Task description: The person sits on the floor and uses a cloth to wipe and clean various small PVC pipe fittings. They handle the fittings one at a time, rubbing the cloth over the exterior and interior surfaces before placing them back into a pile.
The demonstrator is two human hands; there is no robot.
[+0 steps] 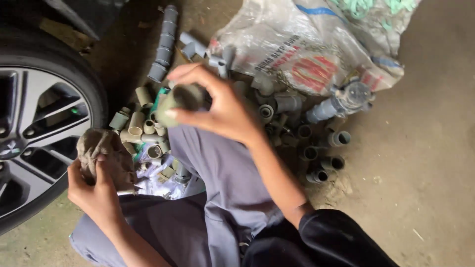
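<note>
Two hands grasp: right hand (217, 106) a pipe fitting (180, 101), left hand (94, 190) a rag (101, 151).

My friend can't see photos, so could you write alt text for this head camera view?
Seen from above, a person's right hand holds a short dusty pipe fitting while the left hand grips a crumpled rag. A pile of pipe fittings, a printed sack and a car wheel surround them.

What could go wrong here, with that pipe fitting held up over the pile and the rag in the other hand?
The right hand grips the pipe fitting by fingertips only, so it might slip and drop into the pile of fittings. The left hand holds the rag close to the car wheel, where it might knock.
</note>
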